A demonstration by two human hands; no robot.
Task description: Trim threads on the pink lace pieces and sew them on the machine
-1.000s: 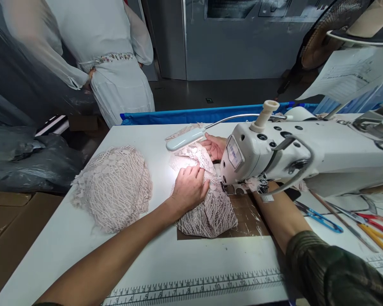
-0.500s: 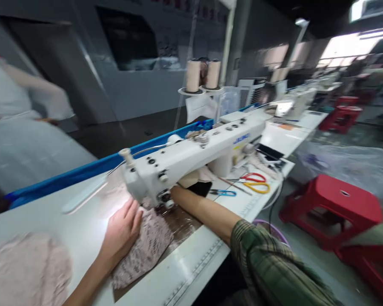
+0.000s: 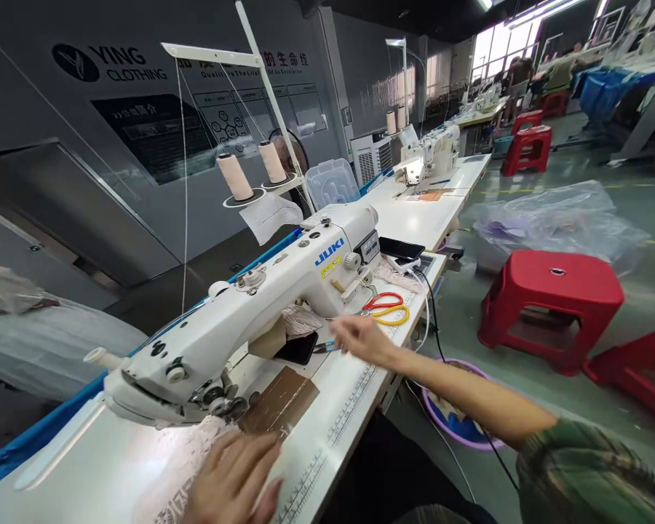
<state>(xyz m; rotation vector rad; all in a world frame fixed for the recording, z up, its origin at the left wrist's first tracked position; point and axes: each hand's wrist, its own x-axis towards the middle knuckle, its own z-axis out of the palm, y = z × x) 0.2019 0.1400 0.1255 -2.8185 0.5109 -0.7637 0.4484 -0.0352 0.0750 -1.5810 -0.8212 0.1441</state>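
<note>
My left hand lies at the bottom of the view with its fingers apart, over the edge of the pale pink lace fabric. Part of the lace runs beneath the head of the white sewing machine. My right hand is stretched out over the table to the right of the machine, fingers half curled and slightly blurred. Its fingertips are at the blue thread snips, covering part of their handle; no firm grip shows. Red- and yellow-handled scissors lie just beyond that hand.
A black phone and a white cable lie at the table's right end. Thread cones stand behind the machine. Below the edge are a purple-rimmed basket and a red stool. A brown plate lies beside the needle area.
The view has swung right. My right hand has left the lace, come out from under the machine arm and reached the snips. My left hand stays by the lace, its fingers now more spread.
</note>
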